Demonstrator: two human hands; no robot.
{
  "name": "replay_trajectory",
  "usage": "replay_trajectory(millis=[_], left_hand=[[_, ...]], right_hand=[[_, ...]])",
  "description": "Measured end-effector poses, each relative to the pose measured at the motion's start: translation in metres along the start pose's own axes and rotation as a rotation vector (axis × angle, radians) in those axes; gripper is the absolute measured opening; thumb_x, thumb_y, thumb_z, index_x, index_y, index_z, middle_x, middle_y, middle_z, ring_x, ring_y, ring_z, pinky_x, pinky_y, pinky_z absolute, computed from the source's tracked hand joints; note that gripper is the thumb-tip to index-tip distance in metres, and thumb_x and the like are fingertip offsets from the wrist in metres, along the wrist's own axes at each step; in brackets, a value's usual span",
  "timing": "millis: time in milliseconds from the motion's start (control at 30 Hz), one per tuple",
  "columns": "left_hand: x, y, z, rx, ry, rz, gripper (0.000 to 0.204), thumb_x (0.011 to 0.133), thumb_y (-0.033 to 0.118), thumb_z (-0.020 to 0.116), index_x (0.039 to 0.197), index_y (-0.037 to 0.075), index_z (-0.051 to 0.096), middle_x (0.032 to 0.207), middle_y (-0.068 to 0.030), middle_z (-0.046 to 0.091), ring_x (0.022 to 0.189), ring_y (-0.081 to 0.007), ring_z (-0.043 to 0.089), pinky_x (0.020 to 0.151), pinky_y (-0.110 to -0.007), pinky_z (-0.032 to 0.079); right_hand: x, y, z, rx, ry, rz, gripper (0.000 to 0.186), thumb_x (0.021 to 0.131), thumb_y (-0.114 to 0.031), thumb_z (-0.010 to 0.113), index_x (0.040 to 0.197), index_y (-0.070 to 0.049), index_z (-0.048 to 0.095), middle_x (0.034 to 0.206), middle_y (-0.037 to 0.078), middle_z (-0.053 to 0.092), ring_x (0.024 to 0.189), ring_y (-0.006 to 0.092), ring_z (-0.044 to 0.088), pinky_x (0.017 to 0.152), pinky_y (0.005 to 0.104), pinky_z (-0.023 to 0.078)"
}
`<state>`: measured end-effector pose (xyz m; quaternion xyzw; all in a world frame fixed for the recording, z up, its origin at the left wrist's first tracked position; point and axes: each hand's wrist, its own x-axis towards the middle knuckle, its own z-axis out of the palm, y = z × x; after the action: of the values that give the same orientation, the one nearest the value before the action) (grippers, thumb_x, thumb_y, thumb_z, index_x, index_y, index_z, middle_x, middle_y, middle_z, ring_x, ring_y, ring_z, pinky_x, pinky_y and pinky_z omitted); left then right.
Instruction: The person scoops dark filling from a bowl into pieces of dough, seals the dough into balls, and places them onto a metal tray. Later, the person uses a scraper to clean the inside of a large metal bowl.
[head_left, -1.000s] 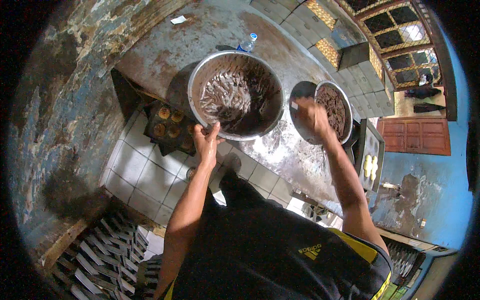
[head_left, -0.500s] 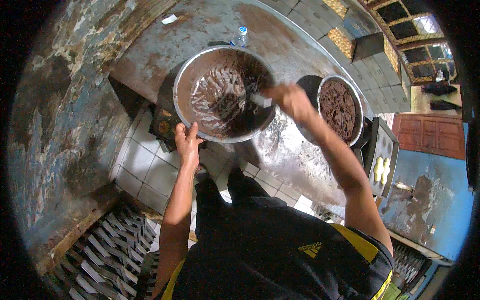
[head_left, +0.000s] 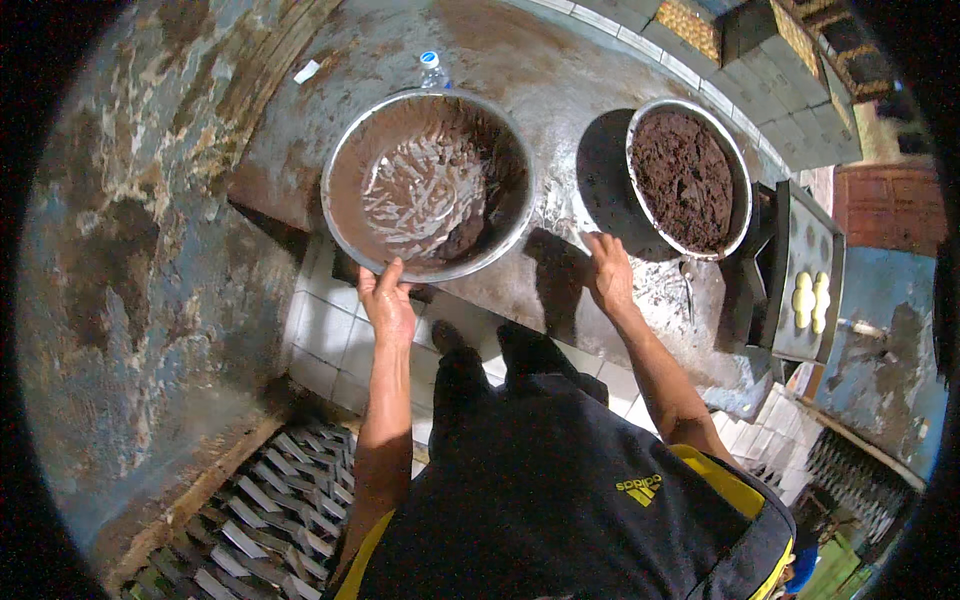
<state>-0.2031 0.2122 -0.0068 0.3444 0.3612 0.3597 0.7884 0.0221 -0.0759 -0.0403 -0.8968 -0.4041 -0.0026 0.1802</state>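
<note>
A wide metal bowl (head_left: 345,130), smeared inside with brown paste, stands tilted toward me at the table's near edge. My left hand (head_left: 388,305) grips its near rim, thumb and fingers around the edge. To the right of this bowl, my right hand (head_left: 612,275) hovers low over the table with its fingers drawn together. A pale sliver shows at its fingertips, too thin to name. Beyond that hand sits a second metal bowl (head_left: 748,190), holding a dark brown crumbly mass (head_left: 685,178).
A clear bottle (head_left: 432,72) stands behind the smeared bowl. On the right, a dark baking tray (head_left: 797,225) carries pale dough pieces (head_left: 811,300). A spoon-like metal tool (head_left: 688,285) lies near the second bowl. Stacked grey tins (head_left: 790,85) line the back right.
My right hand has come out of the smeared bowl, where it held a pale flat scraper, and moved down over the table. My left hand stays on the rim. The view has shifted.
</note>
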Motion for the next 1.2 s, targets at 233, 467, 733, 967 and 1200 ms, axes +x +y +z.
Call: replay_trajectory(millis=[233,467,733,967,1200], left_hand=[[0.003,0.069,0.023,0.274,-0.173,0.243,0.049,0.082,0.0,0.067,0.129,-0.001,0.054,0.122,-0.0105,0.063,0.114,-0.0206,0.059,0.103,-0.036,0.045],[-0.031,0.104,0.022,0.326,-0.229,0.326,0.022,0.088,-0.002,0.064,0.108,0.001,0.057,0.108,-0.0095,0.065,0.099,-0.016,0.06,0.094,-0.031,0.045],[-0.04,0.104,0.005,0.136,-0.177,0.258,0.016,0.087,-0.007,0.063,0.097,0.005,0.059,0.101,-0.0055,0.065,0.091,-0.0144,0.059,0.09,-0.033,0.046],[-0.059,0.111,-0.092,0.13,-0.059,0.113,0.026,0.085,0.002,0.067,0.11,0.001,0.06,0.118,-0.0106,0.064,0.11,-0.0231,0.057,0.103,-0.04,0.041],[-0.141,0.116,-0.174,0.166,-0.039,0.116,0.043,0.091,0.003,0.061,0.133,-0.002,0.05,0.131,-0.0142,0.059,0.113,-0.0258,0.058,0.105,-0.041,0.041]], right_hand=[[-0.034,0.011,0.057,-0.073,-0.128,0.059,0.052,0.091,-0.017,0.063,0.14,-0.009,0.05,0.136,0.014,0.052,0.12,0.0348,0.051,0.101,0.0474,0.042],[-0.038,-0.085,-0.019,0.559,0.007,0.143,0.028,0.095,-0.014,0.066,0.12,-0.003,0.065,0.113,0.016,0.064,0.086,0.0352,0.067,0.078,0.0412,0.056],[-0.07,-0.202,-0.058,0.505,0.064,-0.234,0.019,0.092,-0.021,0.069,0.104,-0.006,0.071,0.088,0.015,0.067,0.092,0.035,0.064,0.083,0.0467,0.051],[-0.168,-0.191,-0.047,0.606,-0.196,0.131,0.03,0.091,-0.009,0.065,0.121,-0.003,0.063,0.106,0.02,0.065,0.1,0.0416,0.064,0.084,0.0465,0.053],[-0.279,-0.127,0.02,0.476,-0.364,0.203,0.022,0.094,-0.017,0.061,0.11,-0.003,0.067,0.09,0.024,0.067,0.086,0.0426,0.067,0.075,0.048,0.053]])
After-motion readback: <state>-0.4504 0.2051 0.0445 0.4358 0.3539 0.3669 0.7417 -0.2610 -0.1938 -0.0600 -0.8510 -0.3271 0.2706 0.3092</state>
